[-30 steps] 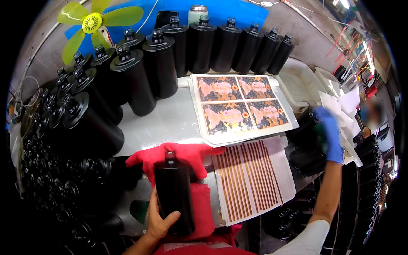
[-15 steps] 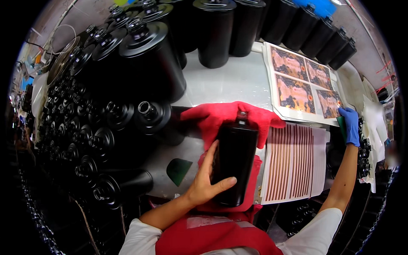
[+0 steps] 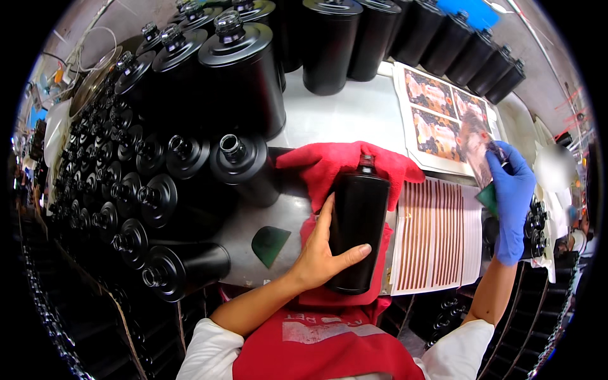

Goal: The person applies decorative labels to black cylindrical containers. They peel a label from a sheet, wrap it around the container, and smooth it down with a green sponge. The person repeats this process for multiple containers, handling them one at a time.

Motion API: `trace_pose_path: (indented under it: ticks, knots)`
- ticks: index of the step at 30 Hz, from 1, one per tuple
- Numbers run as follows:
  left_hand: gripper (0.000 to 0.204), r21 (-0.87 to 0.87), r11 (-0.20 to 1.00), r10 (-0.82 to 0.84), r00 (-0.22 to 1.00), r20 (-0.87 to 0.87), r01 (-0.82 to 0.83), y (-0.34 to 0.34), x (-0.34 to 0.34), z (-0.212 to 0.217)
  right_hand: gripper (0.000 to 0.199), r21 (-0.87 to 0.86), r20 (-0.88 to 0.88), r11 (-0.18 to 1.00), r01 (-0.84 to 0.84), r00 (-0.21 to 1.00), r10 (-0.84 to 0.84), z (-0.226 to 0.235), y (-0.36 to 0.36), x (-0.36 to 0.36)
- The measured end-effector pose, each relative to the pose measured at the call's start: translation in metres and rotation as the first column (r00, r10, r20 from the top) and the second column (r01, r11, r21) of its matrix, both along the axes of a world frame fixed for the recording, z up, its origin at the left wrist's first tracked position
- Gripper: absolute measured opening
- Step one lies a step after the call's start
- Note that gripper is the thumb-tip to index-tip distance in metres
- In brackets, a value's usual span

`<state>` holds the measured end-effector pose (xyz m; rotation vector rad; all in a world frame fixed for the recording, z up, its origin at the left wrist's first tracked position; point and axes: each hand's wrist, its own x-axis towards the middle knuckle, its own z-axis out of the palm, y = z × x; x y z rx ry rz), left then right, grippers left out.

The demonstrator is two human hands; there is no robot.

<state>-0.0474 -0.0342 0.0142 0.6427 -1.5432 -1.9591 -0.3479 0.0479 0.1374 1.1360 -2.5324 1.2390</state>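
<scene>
A black glass bottle lies on a folded red cloth, its neck pointing away from me. My bare left hand grips its left side, thumb across the front and fingers partly hidden. Over at the right, my right hand wears a blue glove and pinches a thin printed decal, lifted at an angle off the printed decal sheet. A green scraper is also held in that hand. Left of the bottle, a second green scraper lies on the metal tabletop.
A sheet of brown stripes lies right of the cloth. Many black bottles crowd the left, among them a standing one and one on its side. Taller black bottles line the far edge, some upside down.
My right hand has drawn a decal up from the lower right of the printed sheet, moving slightly toward me. My left hand stays on the bottle; the whole view has shifted a little.
</scene>
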Motion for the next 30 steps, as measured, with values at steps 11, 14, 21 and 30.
trace_pose_path:
  ticks: [11, 14, 21, 30]
  knots:
    - [0.072, -0.323, 0.945, -0.016, 0.975, -0.221, -0.058, -0.002, 0.03, 0.052, 0.029, -0.135, 0.574, 0.71, -0.691, 0.53, 0.624, 0.082, 0.06, 0.13]
    - [0.099, -0.251, 0.968, -0.024, 0.99, -0.136, -0.011, 0.004, 0.039, 0.061, 0.031, -0.056, 0.661, 0.732, -0.679, 0.524, 0.537, 0.051, 0.043, 0.143]
    - [0.022, 0.054, 0.987, 0.158, 0.972, -0.172, -0.151, -0.005, 0.012, 0.039, 0.029, -0.221, 0.841, 0.855, -0.469, 0.353, 0.411, -0.044, -0.001, 0.124]
    - [0.006, -0.001, 0.943, 0.333, 0.942, -0.054, -0.333, -0.025, -0.005, 0.024, 0.015, -0.187, 0.889, 0.926, -0.329, 0.345, 0.302, -0.068, -0.022, 0.114]
